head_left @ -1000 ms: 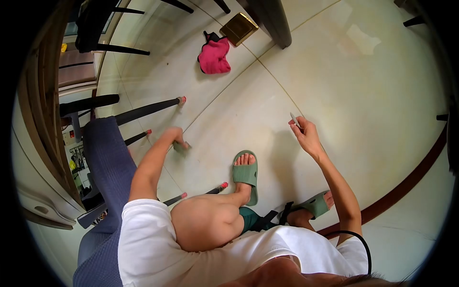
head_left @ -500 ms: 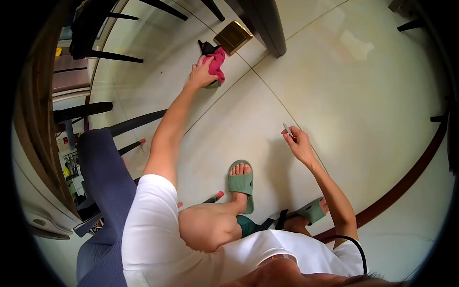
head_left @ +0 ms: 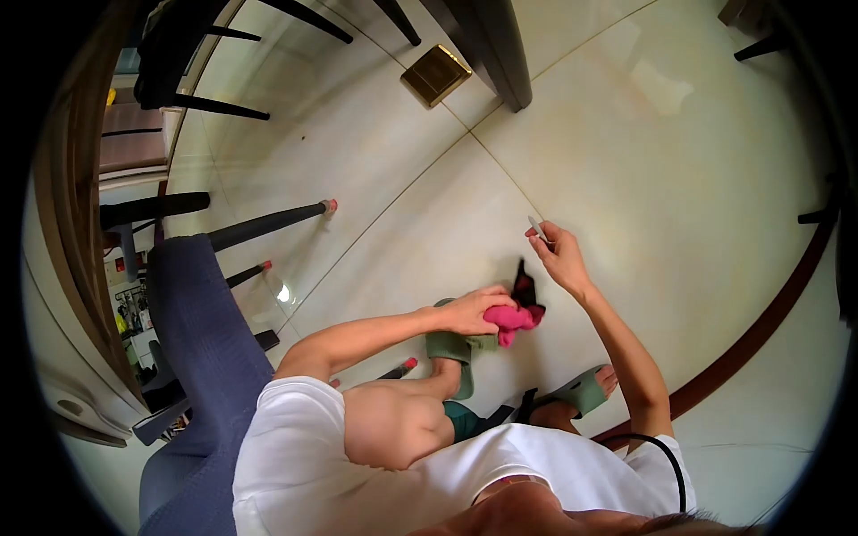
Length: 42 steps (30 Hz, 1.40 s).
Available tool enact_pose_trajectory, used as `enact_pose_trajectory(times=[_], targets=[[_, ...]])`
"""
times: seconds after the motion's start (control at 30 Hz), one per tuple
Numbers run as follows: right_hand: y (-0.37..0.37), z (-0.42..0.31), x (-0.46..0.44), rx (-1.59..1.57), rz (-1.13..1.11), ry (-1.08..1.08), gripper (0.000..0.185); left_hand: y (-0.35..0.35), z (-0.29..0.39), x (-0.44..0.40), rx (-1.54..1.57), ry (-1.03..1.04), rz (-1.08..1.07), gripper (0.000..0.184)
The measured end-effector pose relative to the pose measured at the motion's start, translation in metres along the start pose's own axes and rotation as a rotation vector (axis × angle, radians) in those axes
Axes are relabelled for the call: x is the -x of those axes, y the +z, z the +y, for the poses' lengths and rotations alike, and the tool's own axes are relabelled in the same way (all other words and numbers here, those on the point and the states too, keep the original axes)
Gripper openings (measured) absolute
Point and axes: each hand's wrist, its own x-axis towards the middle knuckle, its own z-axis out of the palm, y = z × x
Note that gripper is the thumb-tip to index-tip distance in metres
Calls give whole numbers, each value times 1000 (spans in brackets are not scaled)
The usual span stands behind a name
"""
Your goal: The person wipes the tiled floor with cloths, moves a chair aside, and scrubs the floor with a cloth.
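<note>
My left hand [head_left: 474, 311] is closed on a bunched pink cloth [head_left: 512, 323] in front of my body, above the floor near my foot. A black piece of cloth [head_left: 525, 288] hangs out of the far end of the bundle. An olive-green piece [head_left: 483, 342] shows under the fingers. To the right, my right hand [head_left: 560, 255] pinches a small, slim, pale grey object [head_left: 536, 227] between thumb and fingers; its kind is too small to make out. The two hands are apart.
A gold-coloured square plate [head_left: 435, 77] lies on the tiled floor beside a thick dark furniture leg [head_left: 490, 54]. Dark chair legs [head_left: 268, 225] and a blue-grey padded seat [head_left: 197, 348] stand at left. Green slippers [head_left: 449, 350] are on my feet. A dark red-brown edge [head_left: 760, 348] curves along the right.
My left hand has carried the cloth bundle from beside the gold-coloured plate back towards my body and rightward. My right hand has risen slightly, still pinching the slim object.
</note>
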Motion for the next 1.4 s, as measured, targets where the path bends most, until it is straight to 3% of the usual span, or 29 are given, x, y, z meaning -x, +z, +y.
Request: enact_pose_trajectory(times=[0.07,0.1,0.17,0.2,0.23,0.27,0.3,0.33,0.4,0.5,0.53,0.57,0.63,0.7,0.77,0.8,0.87,1.07,1.1,1.2,1.4], targets=[[-4,-15,4,8,5,9,14,-18,3,2,165,41,-27,51],[-7,-17,4,3,13,3,14,-36,4,6,410,-30,16,52],[-19,-17,4,-25,23,9,14,-86,6,15,597,-122,256,53],[-26,-14,3,-40,28,15,14,-127,28,17,641,-173,262,51],[-35,-9,0,-6,37,48,14,-158,23,20,562,-58,407,46],[-39,-8,-1,-6,49,46,14,-188,-6,30,265,-38,640,43],[-45,-8,-1,-2,62,46,15,-219,-38,36,127,-152,907,42],[-51,-8,-2,5,78,49,15,-243,-40,35,200,-196,1093,40],[-60,-7,-7,-3,116,8,17,-303,-91,37,-11,-280,1241,46],[-75,-4,-17,-48,190,-6,22,-331,-141,24,-426,-452,1038,53],[-79,-4,-21,-70,215,-9,24,-308,-152,11,-674,-462,984,59],[-82,-6,-24,6,211,-13,27,-264,-95,-13,-631,-523,986,59],[-87,-12,-28,157,201,-16,35,-209,-73,-42,-774,-319,942,58],[-78,3,-42,303,200,-404,52,-161,-31,-67,-765,-213,687,60],[-69,-9,-47,494,-11,-461,71,-123,5,-87,-778,-67,454,59],[-63,-14,-50,588,-118,-487,81,-112,23,-99,-717,-80,333,60],[-53,-18,-57,709,-249,-420,83,-91,25,-121,-621,-161,246,59],[-96,-23,-98,900,-336,-509,67,-83,36,-123,-527,6,576,75],[-100,-17,-107,910,-290,-557,59,-86,37,-126,-559,4,555,82],[-131,-16,-128,902,-155,-598,56,-100,36,-166,-619,96,603,80],[-269,4,-108,1043,283,-354,56,-101,91,-331,-717,265,526,78]])
